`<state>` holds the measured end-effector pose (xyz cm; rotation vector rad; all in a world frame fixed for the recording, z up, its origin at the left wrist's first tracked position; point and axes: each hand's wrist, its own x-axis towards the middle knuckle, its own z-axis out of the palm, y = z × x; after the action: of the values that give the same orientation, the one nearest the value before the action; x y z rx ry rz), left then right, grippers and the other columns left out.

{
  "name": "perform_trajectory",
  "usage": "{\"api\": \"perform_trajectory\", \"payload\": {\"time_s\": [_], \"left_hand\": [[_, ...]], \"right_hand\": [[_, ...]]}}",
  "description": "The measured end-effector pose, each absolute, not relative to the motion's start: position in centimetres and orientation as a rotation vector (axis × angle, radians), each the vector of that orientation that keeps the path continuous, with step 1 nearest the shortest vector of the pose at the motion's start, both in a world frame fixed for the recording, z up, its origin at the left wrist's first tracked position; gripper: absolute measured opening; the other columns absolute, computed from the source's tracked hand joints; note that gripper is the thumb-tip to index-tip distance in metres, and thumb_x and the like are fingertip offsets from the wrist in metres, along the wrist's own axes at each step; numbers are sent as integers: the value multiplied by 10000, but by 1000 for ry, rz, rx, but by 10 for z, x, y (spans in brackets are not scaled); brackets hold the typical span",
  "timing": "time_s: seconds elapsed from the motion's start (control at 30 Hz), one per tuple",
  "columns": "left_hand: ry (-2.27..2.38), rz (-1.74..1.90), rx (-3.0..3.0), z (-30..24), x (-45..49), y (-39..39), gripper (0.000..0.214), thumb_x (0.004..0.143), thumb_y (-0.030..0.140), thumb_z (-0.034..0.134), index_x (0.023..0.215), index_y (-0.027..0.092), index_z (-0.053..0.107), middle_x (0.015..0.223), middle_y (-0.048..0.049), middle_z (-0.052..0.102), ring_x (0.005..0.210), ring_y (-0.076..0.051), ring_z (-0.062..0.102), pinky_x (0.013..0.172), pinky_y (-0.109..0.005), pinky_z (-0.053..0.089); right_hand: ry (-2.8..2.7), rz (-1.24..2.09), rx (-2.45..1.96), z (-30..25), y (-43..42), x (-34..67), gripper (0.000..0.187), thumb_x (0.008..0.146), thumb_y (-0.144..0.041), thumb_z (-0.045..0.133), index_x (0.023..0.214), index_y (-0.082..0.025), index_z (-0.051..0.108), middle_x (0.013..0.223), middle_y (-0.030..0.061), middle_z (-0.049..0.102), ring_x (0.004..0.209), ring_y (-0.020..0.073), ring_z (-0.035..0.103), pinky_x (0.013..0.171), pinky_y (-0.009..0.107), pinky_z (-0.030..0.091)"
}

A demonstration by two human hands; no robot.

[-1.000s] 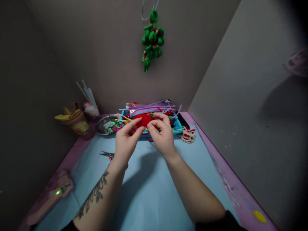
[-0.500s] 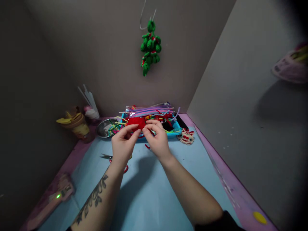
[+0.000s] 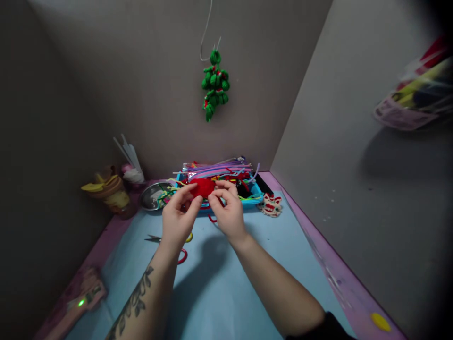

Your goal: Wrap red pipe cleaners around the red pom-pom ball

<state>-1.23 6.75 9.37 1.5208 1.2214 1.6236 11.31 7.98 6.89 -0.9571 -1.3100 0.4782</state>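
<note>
My left hand [image 3: 179, 218] and my right hand [image 3: 226, 211] are raised together over the light blue mat [image 3: 226, 278]. Both pinch a fuzzy red pipe-cleaner piece [image 3: 203, 187] between fingertips; a thin red end [image 3: 211, 218] curls down below it. Just behind the hands lies a blue tray [image 3: 255, 191] heaped with coloured pipe cleaners [image 3: 219, 169]. Scissors [image 3: 155, 238] with red and yellow handles lie on the mat under my left wrist.
A metal bowl [image 3: 153, 195] with pipe-cleaner scraps sits left of the tray, beside a tan cup [image 3: 113, 194] and white sticks [image 3: 127, 151]. A small red-and-white figure [image 3: 271, 205] lies right of the tray. A green pipe-cleaner ornament [image 3: 214, 85] hangs on the back wall. A pink glue gun [image 3: 76, 302] lies front left.
The view has tilted up a little, so the ornament sits lower in frame. Both hands have shifted slightly left, still working the red piece between the fingertips.
</note>
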Motion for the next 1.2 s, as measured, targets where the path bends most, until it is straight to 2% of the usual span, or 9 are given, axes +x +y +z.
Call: {"api": "perform_trajectory", "payload": {"time_s": [0.1,0.2,0.43,0.53,0.7,0.8,0.93,1.03,1.2], "left_hand": [[1210,1621,1470,95,-13,69,531,717,242,729,1224,190,579,814,-26,679,697,-133,593,630,-224,449],[1262,1641,1434,97,-14,70,610,674,233,768,1239,187,542,891,-48,694,712,-119,595,654,-217,458],[1031,1477,990,106,-12,66,845,680,341,763,1401,206,343,595,89,532,369,-45,439,349,-150,282],[990,1392,1007,106,-10,65,922,656,312,785,1435,204,305,530,106,494,343,-47,433,332,-141,272],[1002,1450,1003,102,-8,68,947,619,259,810,1430,227,323,633,62,595,368,-56,499,331,-142,303],[976,1470,975,102,-7,68,840,631,251,798,1384,218,425,648,42,610,388,-64,519,334,-150,302],[1008,1438,997,100,-7,68,461,644,289,786,1063,129,682,618,-4,630,409,-71,517,351,-167,299],[1031,1413,1050,96,-9,70,330,646,285,786,926,121,725,591,-8,630,405,-63,498,364,-169,304],[1023,1422,1079,90,-13,74,298,638,269,792,899,139,731,558,14,614,382,-40,448,364,-157,281]], "right_hand": [[-1308,458,-964,67,81,113,97,822,-235,596,750,-196,647,1107,88,543,1079,200,565,978,361,446],[-1317,437,-967,66,82,114,96,824,-235,594,758,-196,652,1121,90,537,1093,203,558,983,363,443],[-1378,330,-974,62,83,114,94,827,-235,589,772,-204,658,1135,88,533,1104,218,553,980,388,444],[-1443,249,-962,61,83,115,86,835,-234,585,786,-215,652,1153,89,525,1115,221,545,978,395,446],[-1483,223,-955,62,83,116,104,844,-231,573,780,-212,652,1146,97,525,1131,226,536,984,401,438],[-1502,205,-957,62,83,116,101,842,-231,576,781,-212,653,1149,98,528,1139,226,529,993,403,428],[-1508,205,-968,62,84,116,96,842,-227,575,781,-219,648,1150,96,529,1139,222,527,989,406,429],[-1501,217,-962,62,83,116,103,842,-219,573,772,-210,649,1154,101,526,1141,224,525,987,407,431],[-1489,235,-951,62,84,116,86,830,-221,590,768,-210,647,1133,91,536,1125,226,538,979,404,439]]}}
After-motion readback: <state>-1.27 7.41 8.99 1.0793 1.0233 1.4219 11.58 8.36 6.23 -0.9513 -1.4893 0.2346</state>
